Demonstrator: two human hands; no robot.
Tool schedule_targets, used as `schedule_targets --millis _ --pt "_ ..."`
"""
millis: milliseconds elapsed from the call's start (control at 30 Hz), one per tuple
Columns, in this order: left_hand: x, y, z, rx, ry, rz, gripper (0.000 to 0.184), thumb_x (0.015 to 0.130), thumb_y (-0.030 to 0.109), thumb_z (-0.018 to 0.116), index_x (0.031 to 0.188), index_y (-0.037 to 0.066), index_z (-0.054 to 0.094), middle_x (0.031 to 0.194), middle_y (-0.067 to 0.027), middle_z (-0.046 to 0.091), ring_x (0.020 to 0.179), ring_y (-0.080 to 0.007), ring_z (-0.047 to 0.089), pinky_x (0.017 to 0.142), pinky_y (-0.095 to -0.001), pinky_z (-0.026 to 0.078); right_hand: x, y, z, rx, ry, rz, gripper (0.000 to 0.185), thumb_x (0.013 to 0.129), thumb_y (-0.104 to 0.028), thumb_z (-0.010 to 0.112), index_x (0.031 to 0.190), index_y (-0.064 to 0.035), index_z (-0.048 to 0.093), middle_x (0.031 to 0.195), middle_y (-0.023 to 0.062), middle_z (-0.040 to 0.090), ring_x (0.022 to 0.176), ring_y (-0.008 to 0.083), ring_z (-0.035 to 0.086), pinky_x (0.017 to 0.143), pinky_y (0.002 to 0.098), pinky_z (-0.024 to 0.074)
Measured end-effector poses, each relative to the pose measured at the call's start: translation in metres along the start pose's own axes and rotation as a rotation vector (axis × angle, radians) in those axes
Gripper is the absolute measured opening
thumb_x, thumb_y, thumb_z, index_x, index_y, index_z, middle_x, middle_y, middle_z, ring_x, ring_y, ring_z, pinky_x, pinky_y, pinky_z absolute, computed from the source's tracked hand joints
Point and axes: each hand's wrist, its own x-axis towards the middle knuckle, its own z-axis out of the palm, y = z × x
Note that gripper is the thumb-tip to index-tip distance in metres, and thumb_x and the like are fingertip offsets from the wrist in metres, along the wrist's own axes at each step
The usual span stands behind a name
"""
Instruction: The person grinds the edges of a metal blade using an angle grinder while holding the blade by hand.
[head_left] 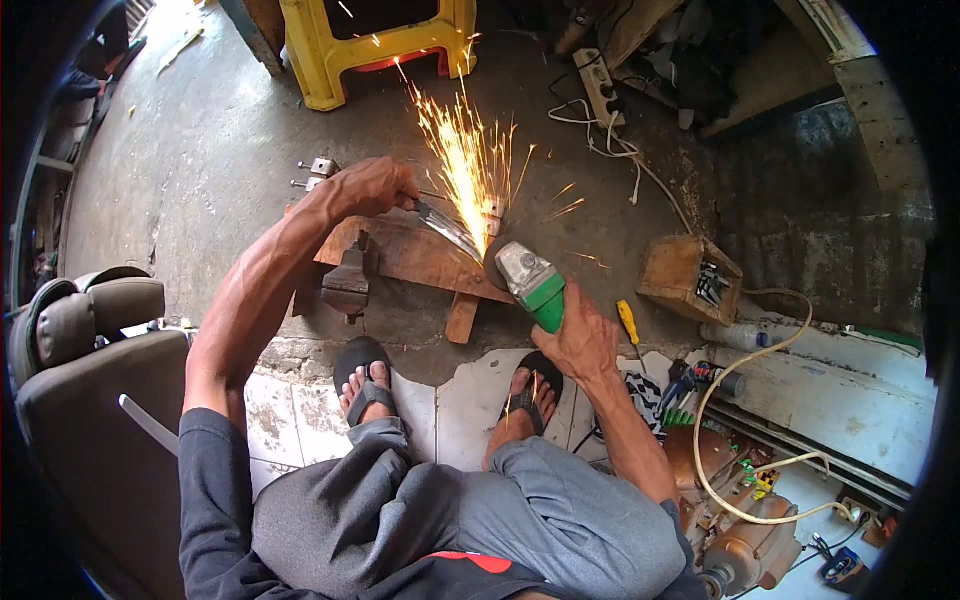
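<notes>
My right hand is wrapped around the green body of an angle grinder. The grinder's disc touches the end of a flat, blade-like metal piece, and bright sparks spray away from the contact toward the far side. The opposite end of that metal is gripped in my left hand, fingers closed. Beneath it lies a low wooden bench, with a small vise on its left part. Glare hides the exact edge being ground.
Beyond the sparks stands a yellow plastic stool. A power strip with white cable lies to its right. At the right are a wooden box, a yellow screwdriver and copper-coloured motors. A padded chair is at the left.
</notes>
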Motion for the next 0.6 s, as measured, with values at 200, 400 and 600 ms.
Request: schedule_targets --millis 200,400,600 --pt "-0.001 0.001 -0.001 -0.095 0.033 -0.023 0.017 0.093 0.018 0.07 0.107 0.011 0.077 0.091 -0.0127 0.068 0.086 -0.0309 0.066 0.079 -0.0458 0.049 0.003 -0.006 0.002 0.013 0.017 0.006 0.074 0.076 -0.03 0.074 0.138 -0.0002 0.045 0.107 0.0292 0.067 0.088 0.0471 0.071 0.073 0.054 0.0572" --pt "-0.002 0.008 -0.002 0.059 0.004 -0.004 0.014 0.096 0.014 0.065 0.104 0.009 0.076 0.094 -0.0118 0.07 0.087 -0.0326 0.069 0.079 -0.0461 0.051 0.008 -0.007 0.002 0.02 -0.002 0.054 0.076 0.077 -0.03 0.073 0.14 0.0005 0.044 0.106 0.0296 0.067 0.087 0.048 0.071 0.073 0.0549 0.0567" --pt "-0.005 0.013 -0.005 -0.047 -0.002 -0.04 0.019 0.093 0.018 0.07 0.108 0.007 0.076 0.091 -0.015 0.071 0.087 -0.0331 0.068 0.079 -0.0457 0.051 0.007 -0.008 0.003 0.056 0.001 0.036 0.07 0.077 -0.029 0.072 0.134 0.0014 0.046 0.104 0.0313 0.067 0.087 0.0486 0.071 0.072 0.0557 0.0563"
